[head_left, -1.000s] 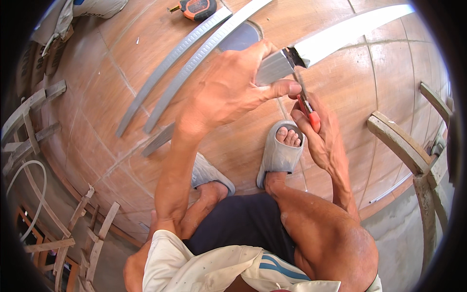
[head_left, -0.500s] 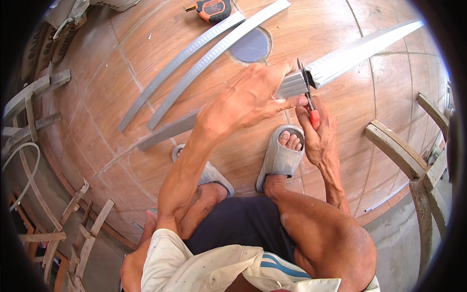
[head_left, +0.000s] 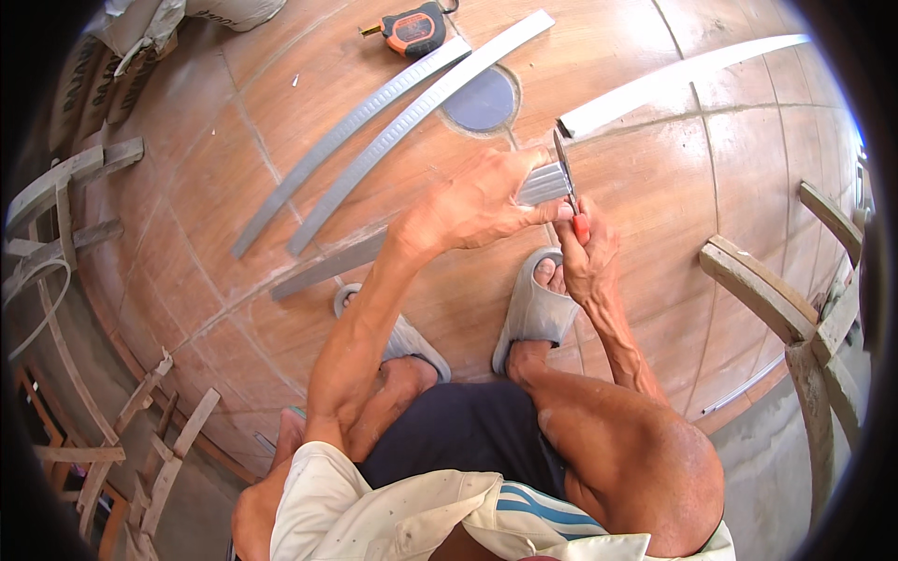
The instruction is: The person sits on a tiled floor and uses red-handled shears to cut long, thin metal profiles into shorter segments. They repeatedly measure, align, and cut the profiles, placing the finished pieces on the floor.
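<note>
The floor now shows between the white strip and the channel the left hand pinches, likely giving room to snips the right hand grips.

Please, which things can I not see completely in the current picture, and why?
All in the head view:
Whether the grey piece and the grey bar join: the left hand covers the place between.
Most of the red handle: inside the right hand.
Part of the left sandal: behind the left forearm.
Sacks: cut off by the upper edge.
</note>
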